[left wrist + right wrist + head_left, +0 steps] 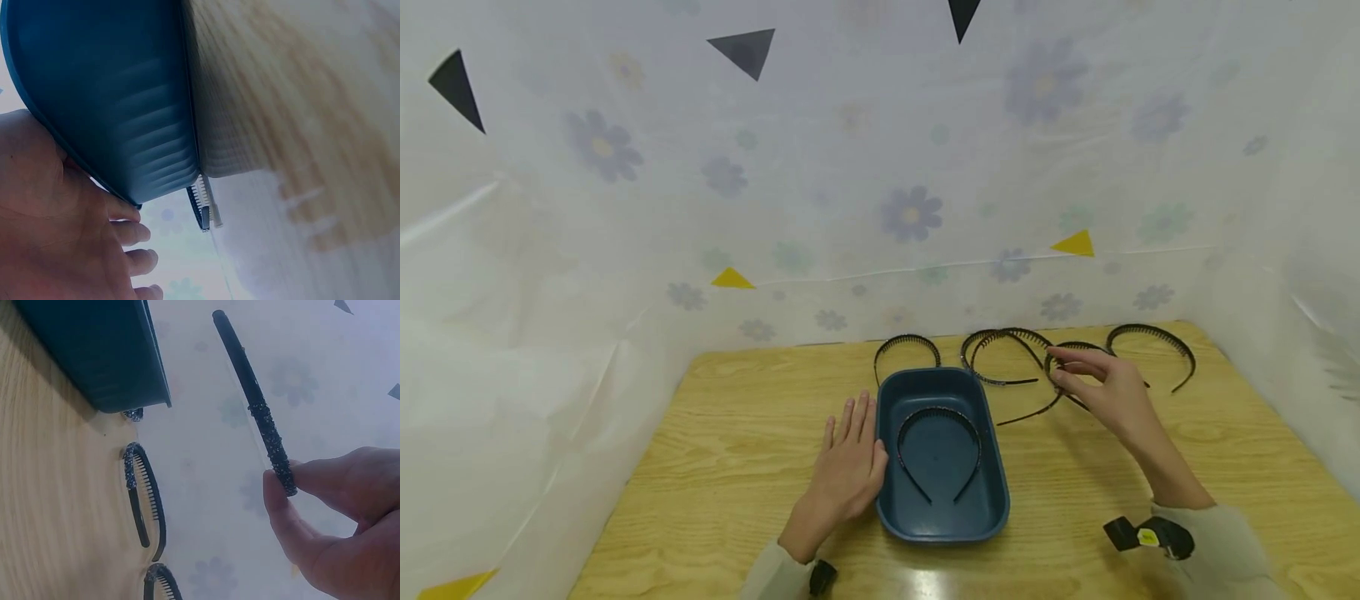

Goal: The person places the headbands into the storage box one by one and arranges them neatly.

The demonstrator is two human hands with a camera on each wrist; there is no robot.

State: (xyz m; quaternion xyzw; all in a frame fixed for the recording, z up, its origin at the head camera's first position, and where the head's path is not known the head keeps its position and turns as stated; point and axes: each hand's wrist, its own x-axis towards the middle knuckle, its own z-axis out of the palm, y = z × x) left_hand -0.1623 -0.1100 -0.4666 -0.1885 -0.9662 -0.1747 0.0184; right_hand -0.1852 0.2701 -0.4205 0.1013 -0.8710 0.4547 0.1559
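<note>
**Pinched on the right, flat on the left!**

And up off the table (pixel 760 400), pinching a black headband (pixel 250 381) between the thumb and fingertips of the right hand (pixel 1108 392), right on its glittery stretch, near the curved end of the view. Held to the right of the blue tray (pixel 936 525), well apart from its rim.

Across to the other side now: resting the left hand (pixel 850 462) along the tray's left wall, fingers straight and lightly parted, thumb touching the edge, gripping nothing.

Inside the tray, lying on the floor of it: one toothed headband (pixel 940 411), ends towards the person. Just behind the tray, spotted near its far edge: a second toothed band (pixel 907 337). Over to the right, overlapping: a looped pair (pixel 1000 333). Farther right, past the fingers: another arched band (pixel 1153 332). Hard to sort out the bands tangled in view behind the fingertips. Beyond it all, hanging: a flowered sheet (pixel 827 225).
</note>
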